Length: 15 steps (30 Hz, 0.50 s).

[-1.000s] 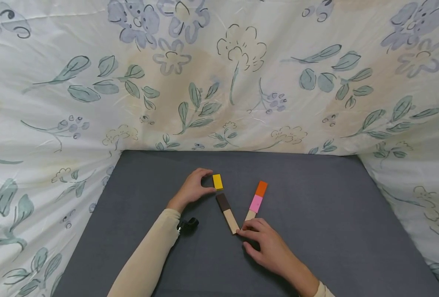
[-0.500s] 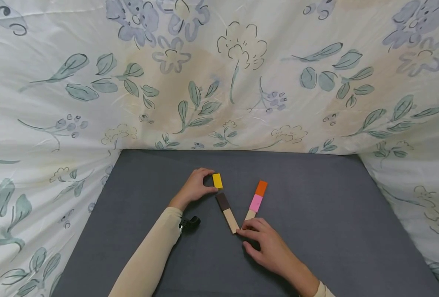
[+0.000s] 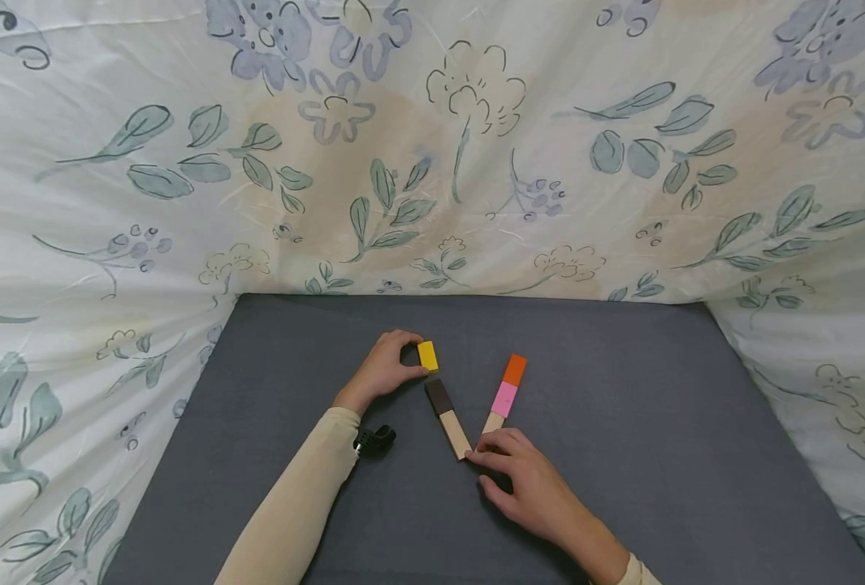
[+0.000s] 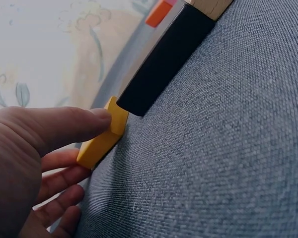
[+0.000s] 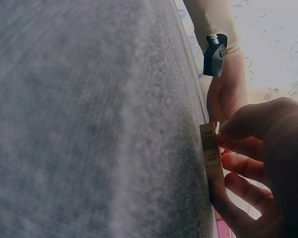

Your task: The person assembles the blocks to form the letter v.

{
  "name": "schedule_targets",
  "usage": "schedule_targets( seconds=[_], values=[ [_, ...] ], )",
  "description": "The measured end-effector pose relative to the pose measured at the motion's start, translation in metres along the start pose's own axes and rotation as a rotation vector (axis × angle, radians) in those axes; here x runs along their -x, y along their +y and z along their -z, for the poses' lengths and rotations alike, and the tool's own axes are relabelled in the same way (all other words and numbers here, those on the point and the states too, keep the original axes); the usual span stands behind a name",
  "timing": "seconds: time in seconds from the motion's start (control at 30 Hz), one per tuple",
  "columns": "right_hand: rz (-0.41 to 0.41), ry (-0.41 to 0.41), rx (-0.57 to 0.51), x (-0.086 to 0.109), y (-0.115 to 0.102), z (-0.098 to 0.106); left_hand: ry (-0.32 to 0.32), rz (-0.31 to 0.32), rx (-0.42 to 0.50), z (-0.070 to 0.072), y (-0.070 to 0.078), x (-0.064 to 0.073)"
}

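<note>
My left hand [image 3: 386, 366] pinches a small yellow block [image 3: 428, 356] between thumb and fingers. The left wrist view shows the thumb over one end of it, close to a dark brown block [image 4: 166, 59]. A plain wooden block [image 3: 455, 435] continues the brown one toward me. My right hand [image 3: 527, 479] rests its fingers at the near end of a second plain block [image 3: 494, 422], its thumb held apart. Beyond that block lie a pink block [image 3: 504, 400] and an orange block [image 3: 515, 370], end to end. Together the two rows form a V.
A dark grey cloth [image 3: 659, 422] covers the table. Behind and beside it hangs a flowered white curtain [image 3: 432, 162]. A black wrist camera [image 3: 376, 439] juts from the left sleeve. In the right wrist view, printed numbers show on a wooden block [image 5: 207, 136].
My left hand has shifted very slightly, and the yellow block has turned and edged slightly left. The right hand and the other blocks keep their places.
</note>
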State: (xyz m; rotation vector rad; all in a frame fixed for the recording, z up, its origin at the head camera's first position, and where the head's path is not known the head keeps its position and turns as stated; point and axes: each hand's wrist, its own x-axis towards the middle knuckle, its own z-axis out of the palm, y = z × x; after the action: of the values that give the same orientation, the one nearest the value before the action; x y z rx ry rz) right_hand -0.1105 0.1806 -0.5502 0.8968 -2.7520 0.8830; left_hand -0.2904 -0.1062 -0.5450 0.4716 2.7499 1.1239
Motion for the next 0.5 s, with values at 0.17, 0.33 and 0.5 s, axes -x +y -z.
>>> schedule_targets(
  seconds=[0.17,0.33,0.5],
  values=[
    [0.005,0.003,0.002,-0.0004,-0.0001,0.0,0.013,0.007,0.001,-0.0003,0.0001,-0.0001],
    [0.008,0.005,0.002,-0.0004,-0.0002,-0.0001,0.018,0.019,-0.001,0.0002,-0.0004,0.0001],
    [0.004,0.001,0.003,-0.0003,-0.0005,0.0004,0.022,0.016,-0.002,0.0006,-0.0008,0.0006]
  ],
)
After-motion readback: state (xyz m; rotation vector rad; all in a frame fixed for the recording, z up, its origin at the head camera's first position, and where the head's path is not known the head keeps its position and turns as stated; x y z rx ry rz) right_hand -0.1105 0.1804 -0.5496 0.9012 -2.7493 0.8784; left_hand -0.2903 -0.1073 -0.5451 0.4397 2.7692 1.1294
